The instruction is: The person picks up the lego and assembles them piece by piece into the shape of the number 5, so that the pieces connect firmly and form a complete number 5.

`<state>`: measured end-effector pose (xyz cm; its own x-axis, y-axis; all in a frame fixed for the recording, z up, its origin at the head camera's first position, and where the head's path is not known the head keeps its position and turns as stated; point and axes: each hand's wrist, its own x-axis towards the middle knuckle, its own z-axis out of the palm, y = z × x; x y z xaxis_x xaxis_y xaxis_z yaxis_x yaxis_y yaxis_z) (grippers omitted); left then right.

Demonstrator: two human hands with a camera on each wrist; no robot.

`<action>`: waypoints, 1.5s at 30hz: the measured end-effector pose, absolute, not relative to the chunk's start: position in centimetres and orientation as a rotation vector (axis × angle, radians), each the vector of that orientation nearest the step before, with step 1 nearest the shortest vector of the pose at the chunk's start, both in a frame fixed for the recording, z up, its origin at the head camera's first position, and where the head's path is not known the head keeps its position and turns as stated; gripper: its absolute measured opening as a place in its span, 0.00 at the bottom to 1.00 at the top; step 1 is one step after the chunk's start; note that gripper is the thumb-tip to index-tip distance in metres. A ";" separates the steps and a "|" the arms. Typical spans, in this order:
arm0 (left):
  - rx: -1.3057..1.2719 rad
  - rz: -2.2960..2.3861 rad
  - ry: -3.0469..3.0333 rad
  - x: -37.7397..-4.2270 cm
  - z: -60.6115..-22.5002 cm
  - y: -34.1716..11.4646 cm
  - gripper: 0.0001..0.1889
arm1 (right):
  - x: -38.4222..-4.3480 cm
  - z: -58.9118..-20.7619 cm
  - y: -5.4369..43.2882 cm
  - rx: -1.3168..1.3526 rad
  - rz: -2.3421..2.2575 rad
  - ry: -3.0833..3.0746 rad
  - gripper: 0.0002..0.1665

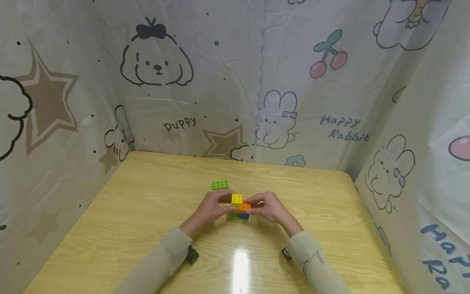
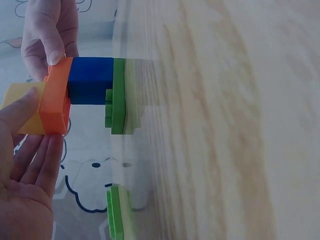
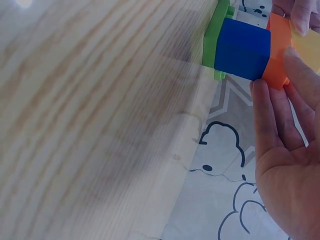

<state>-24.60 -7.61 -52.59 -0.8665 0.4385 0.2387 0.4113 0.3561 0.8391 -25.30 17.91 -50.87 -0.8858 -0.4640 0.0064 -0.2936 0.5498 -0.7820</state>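
A small stack of toy building bricks stands on the table between the two hands. At its bottom is a flat green brick, with a blue brick on one part of it and green studs showing beside that. An orange brick sits over the blue one, overhanging the green studs. On top of the orange brick is a yellow brick. My left hand pinches the yellow brick from the left, thumb at the near side. From the right, my right hand grips the orange brick between thumb and fingers.
Another flat green brick lies on the table just beyond my left hand. Cartoon-printed curtains enclose the table at the back and both sides. Dark wrist-camera pieces sit by the sleeves.
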 end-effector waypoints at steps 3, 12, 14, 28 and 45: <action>0.788 1.590 2.557 -24.6 -52.7 -7.6 0.22 | -25.3 -50.8 17.8 -0.643 -1.240 2.589 0.17; 0.773 1.576 2.578 -24.7 -52.8 -7.6 0.22 | -25.2 -50.7 17.8 -0.626 -1.249 2.589 0.17; 0.772 1.572 2.580 -24.7 -52.9 -7.7 0.22 | -25.2 -50.8 17.8 -0.624 -1.250 2.589 0.17; 0.779 1.582 2.585 -24.8 -53.2 -7.6 0.21 | -25.1 -50.7 17.7 -0.611 -1.252 2.588 0.17; 0.773 1.552 2.607 -24.4 -53.0 -7.5 0.22 | -24.9 -50.8 17.7 -0.623 -1.249 2.593 0.17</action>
<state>-24.38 -7.48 -53.00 -0.8781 0.4165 0.2355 0.4055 0.3868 0.8282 -24.93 17.69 -50.75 -0.8921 -0.4519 0.0052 -0.2856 0.5550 -0.7813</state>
